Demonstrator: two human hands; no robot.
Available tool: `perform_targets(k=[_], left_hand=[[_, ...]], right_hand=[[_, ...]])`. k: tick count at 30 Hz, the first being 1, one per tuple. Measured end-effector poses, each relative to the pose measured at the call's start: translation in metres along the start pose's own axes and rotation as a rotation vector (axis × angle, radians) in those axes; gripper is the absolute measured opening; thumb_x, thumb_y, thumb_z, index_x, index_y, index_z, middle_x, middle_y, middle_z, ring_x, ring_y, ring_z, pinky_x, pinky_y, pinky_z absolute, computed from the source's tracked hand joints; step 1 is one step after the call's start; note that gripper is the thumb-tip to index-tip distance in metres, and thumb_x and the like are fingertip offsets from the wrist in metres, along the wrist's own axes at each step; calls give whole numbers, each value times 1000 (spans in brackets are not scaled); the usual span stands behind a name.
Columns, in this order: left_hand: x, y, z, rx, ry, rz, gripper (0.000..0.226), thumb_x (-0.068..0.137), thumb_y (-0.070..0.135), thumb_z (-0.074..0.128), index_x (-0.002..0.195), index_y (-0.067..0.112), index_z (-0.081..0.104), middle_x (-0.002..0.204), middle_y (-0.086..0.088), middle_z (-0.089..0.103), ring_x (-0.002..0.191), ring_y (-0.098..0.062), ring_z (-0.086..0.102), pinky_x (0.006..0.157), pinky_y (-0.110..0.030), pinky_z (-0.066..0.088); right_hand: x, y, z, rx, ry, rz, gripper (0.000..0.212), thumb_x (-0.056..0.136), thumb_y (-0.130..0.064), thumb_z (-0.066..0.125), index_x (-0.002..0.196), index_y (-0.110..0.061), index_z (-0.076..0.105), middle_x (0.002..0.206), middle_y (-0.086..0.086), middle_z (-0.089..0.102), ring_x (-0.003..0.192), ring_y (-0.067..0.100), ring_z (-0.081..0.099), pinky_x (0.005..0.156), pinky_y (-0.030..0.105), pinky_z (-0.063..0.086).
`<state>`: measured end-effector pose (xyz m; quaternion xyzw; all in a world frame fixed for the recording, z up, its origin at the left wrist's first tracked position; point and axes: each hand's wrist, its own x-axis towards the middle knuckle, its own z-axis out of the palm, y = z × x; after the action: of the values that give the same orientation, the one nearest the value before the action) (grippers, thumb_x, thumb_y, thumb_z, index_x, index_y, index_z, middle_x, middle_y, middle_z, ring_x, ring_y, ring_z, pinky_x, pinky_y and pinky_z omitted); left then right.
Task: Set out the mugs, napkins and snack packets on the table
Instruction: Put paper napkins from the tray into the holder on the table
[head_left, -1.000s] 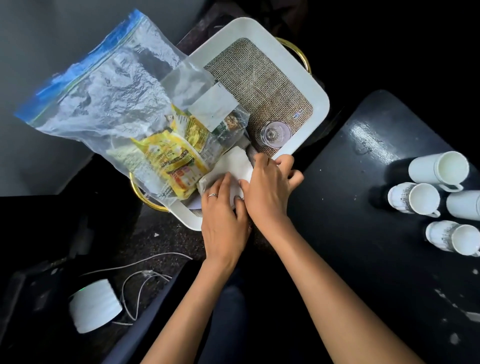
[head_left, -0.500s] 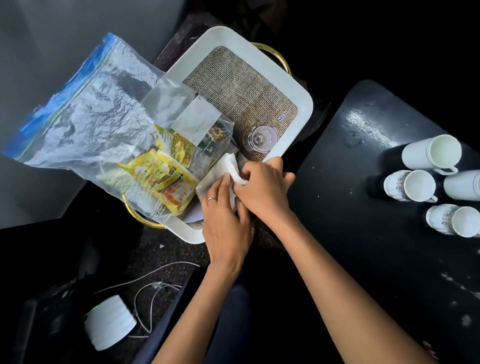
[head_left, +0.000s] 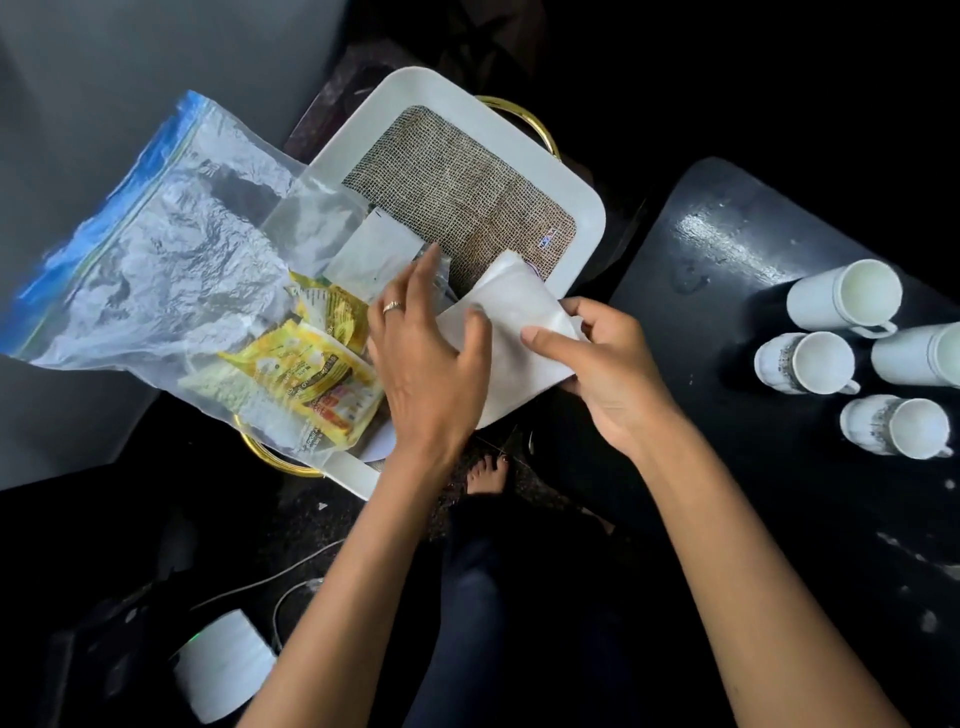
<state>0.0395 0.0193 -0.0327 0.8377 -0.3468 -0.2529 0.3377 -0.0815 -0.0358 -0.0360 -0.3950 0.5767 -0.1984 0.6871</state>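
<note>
A stack of white napkins (head_left: 511, 317) is lifted over the near corner of the white tray (head_left: 584, 208). My right hand (head_left: 602, 374) grips the stack at its right edge, thumb on top. My left hand (head_left: 423, 364) rests on the stack's left edge with fingers spread and fairly straight. Yellow snack packets (head_left: 306, 374) lie inside a clear zip bag (head_left: 156, 260) on the tray's left side. Several white mugs (head_left: 805, 361) lie on their sides on the dark table (head_left: 727, 467) at the right.
The tray has a woven burlap liner (head_left: 457, 187) and gold handles (head_left: 524, 114). A white round device (head_left: 223, 665) with cables lies on the floor at lower left. My foot (head_left: 485, 475) shows below the tray.
The napkin stack has come up off the tray's corner and moved right in my right hand. My left hand has opened and slid up. The small glass on the tray is now covered.
</note>
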Motion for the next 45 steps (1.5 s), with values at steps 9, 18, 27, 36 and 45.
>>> perform_targets(k=[9, 18, 27, 36, 45], left_hand=[[24, 20, -10, -357, -627, -104, 33, 84, 35, 68, 107, 12, 68, 98, -9, 74, 84, -18, 70, 71, -32, 52], [14, 23, 4, -602, -607, -301, 10, 85, 18, 69, 89, 9, 72, 86, -6, 77, 74, -14, 72, 63, -25, 57], [-23, 52, 55, -505, -582, -254, 14, 98, 16, 49, 97, 10, 61, 97, -13, 71, 86, -21, 69, 75, -35, 56], [-81, 110, 119, -245, -636, -25, 25, 91, 4, 48, 103, 17, 65, 91, -4, 71, 86, -31, 66, 77, -50, 54], [-175, 183, 189, -176, -548, 168, 25, 87, 4, 55, 89, 24, 70, 69, -2, 67, 56, -5, 51, 52, -20, 46]], right_hand=[[-4, -18, -36, 120, -201, -57, 18, 76, -3, 69, 86, -17, 68, 79, -4, 74, 76, 10, 69, 65, 20, 55], [-12, -17, -54, 307, 7, -47, 37, 76, -7, 70, 112, -10, 61, 102, 5, 71, 93, 17, 69, 79, 29, 57], [-43, 14, -78, 316, 112, 22, 25, 95, -8, 46, 113, -16, 61, 112, 6, 69, 105, 20, 65, 96, 38, 51], [-69, 29, -162, 147, 571, -63, 9, 80, 0, 49, 82, 0, 58, 72, 11, 49, 67, 20, 41, 61, 33, 35], [-129, 41, -272, 175, 855, -155, 17, 78, -5, 64, 76, -23, 65, 73, -7, 69, 69, 8, 65, 67, 27, 54]])
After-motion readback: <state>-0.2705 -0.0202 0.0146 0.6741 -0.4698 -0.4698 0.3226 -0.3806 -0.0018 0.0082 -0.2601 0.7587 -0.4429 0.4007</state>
